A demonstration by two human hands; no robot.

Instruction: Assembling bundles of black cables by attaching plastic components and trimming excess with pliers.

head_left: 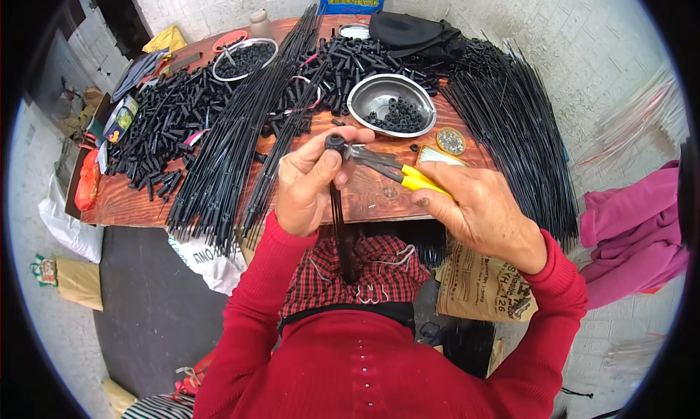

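Just above the table's near edge, my left hand (300, 189) pinches a small round black plastic cap (335, 142) between thumb and fingers. Thin black rods (338, 226) hang below that hand toward my lap; how they join the cap is hidden. My right hand (485, 207) is closed around a pair of pliers (386, 165) with yellow handles. The jaws reach left to the side of the cap; whether they grip anything there is too small to tell. Beyond my hands stands an oval metal bowl (364, 91) with black ring-shaped pieces (399, 116) inside.
Long black rods lie in bundles on the wooden table (135, 204), one left (233, 149), one right (521, 120). Loose black tubes (164, 120) are heaped at the left and back. A round tin of small metal bits (450, 141) sits right of the bowl, near a white-filled box (437, 156).
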